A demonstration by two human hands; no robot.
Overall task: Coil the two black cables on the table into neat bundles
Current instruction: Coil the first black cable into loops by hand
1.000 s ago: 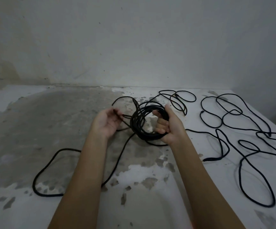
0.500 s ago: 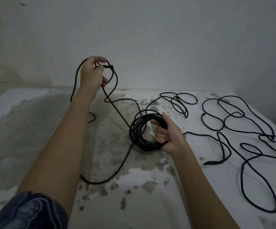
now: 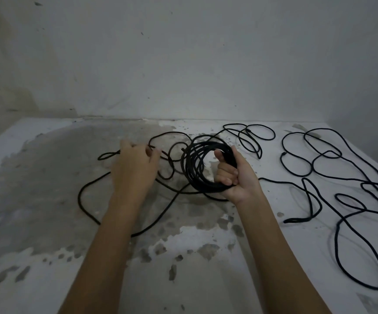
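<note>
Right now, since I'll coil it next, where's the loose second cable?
In the head view the uncoiled cable sprawls in loose loops on the table's right side, beside the right hand gripping the coil.

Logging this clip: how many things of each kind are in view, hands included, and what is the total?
Black cables: 2, the partly coiled cable and the loose cable
Hands: 2, the left hand and the right hand
Table: 1
Total: 5
</note>
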